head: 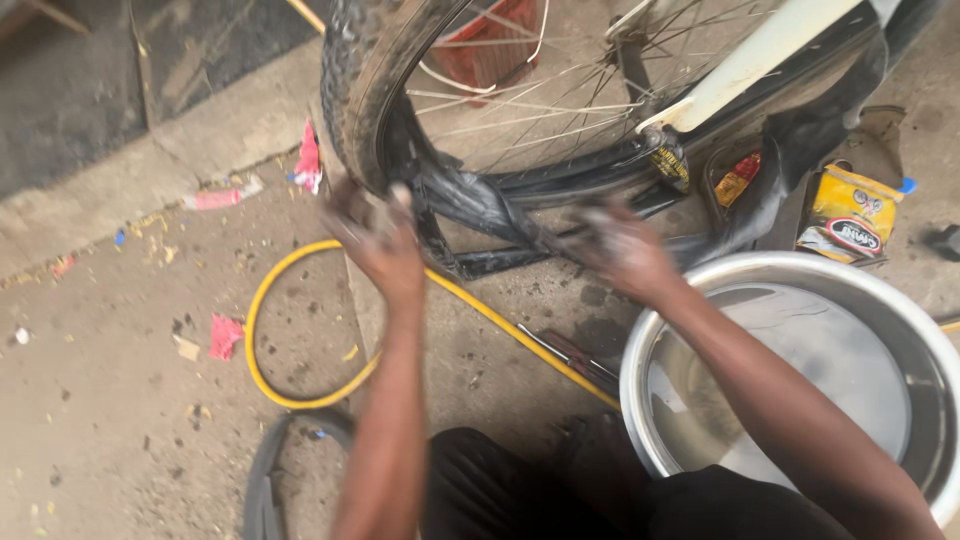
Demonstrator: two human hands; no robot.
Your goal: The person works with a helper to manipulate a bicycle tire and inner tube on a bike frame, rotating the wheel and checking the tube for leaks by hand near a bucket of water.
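- While your left hand [375, 235] curls closed on the tyre [355, 90] at the rim's edge, your right hand [625, 245] clasps the black inner tube [490, 205].
- Between both hands, that tube runs left-right, drooping below the wheel.
- Beside your right forearm sits a steel basin [700, 290] of water.

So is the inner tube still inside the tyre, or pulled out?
Pulled out, at least here: the black inner tube hangs limp and creased below the tyre, stretched between the left hand and right hand. The rest cannot be seen.
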